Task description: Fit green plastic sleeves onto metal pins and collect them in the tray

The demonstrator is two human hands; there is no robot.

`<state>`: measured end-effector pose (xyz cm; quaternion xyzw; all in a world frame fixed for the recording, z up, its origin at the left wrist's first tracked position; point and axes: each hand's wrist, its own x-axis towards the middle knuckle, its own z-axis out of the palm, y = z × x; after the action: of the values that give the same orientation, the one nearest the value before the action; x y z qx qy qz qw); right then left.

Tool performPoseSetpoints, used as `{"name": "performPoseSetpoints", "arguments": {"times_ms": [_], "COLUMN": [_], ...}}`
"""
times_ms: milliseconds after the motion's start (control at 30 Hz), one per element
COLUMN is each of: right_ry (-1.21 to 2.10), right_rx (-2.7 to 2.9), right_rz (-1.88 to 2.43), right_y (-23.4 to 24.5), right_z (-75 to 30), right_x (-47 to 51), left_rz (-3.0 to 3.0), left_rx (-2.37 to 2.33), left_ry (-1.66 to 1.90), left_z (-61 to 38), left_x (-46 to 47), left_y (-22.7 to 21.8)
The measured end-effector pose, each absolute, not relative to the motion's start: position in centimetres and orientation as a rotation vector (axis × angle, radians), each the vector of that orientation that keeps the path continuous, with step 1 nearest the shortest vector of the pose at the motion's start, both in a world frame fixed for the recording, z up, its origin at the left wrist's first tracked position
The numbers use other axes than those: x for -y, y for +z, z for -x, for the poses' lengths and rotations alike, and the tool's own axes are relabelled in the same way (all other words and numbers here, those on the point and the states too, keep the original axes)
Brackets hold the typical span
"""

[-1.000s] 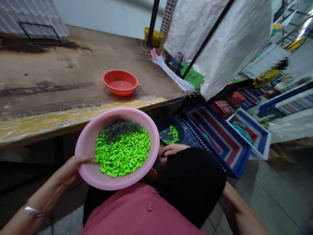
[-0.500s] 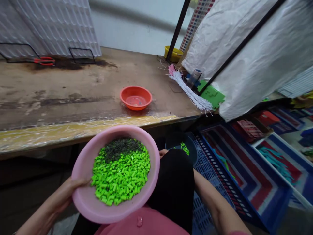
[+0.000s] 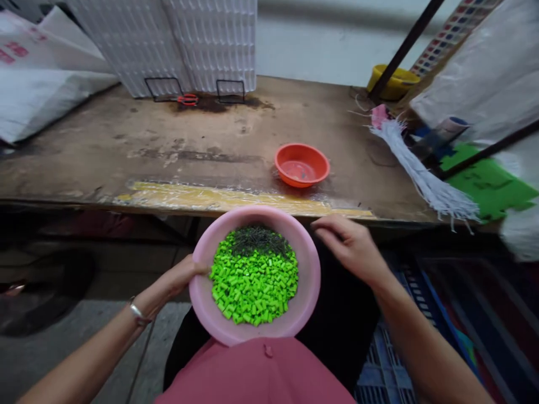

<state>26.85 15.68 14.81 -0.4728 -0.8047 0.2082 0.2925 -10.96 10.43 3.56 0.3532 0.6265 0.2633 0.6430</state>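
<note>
A pink basin rests at my lap, tilted a little toward me. Bright green short tube pieces fill its middle, with a heap of thin dark pins or wire bits at the far side. My left hand grips the basin's left rim, thumb inside. Just beyond the right rim is my right hand, its fingers bent and drawn together; whatever they may hold is too small to make out. On the table ahead sits a small orange-red bowl with a few specks in it.
The wooden table has a taped front edge. Red-handled pliers and wire stands lie before white ribbed panels. At right are white strings, a green foam mat and a yellow container. Blue crates stand low right.
My right hand has come up from beside my leg, near a dark tub, to the basin's right side. The view has swung left. My left hand still holds the basin.
</note>
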Motion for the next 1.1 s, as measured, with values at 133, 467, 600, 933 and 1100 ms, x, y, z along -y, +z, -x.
{"name": "performPoseSetpoints", "arguments": {"times_ms": [133, 467, 600, 933, 1100], "right_ry": [0.658, 0.442, 0.321, 0.279, 0.568], "right_rx": [3.087, 3.361, 3.391, 3.441, 3.259], "right_rz": [0.782, 0.599, 0.577, 0.554, 0.968], "right_y": [13.3, 6.5, 4.8, 5.4, 7.9], "right_z": [-18.9, -13.2, -11.9, -11.4, -12.8], "right_x": [-16.1, -20.0, -19.6, -18.6, -15.9], "left_rz": [-0.763, -0.896, -1.106, -2.255, -2.349], "left_rx": [-1.475, -1.719, -1.898, -1.453, -1.309], "left_ry": [0.65, 0.724, 0.64, 0.374, 0.005], "left_z": [10.4, 10.7, 10.5, 6.9, 6.9], "left_x": [-10.1, -9.2, -8.7, -6.8, -6.5], "left_y": [2.0, 0.7, 1.4, 4.3, 2.9]}}
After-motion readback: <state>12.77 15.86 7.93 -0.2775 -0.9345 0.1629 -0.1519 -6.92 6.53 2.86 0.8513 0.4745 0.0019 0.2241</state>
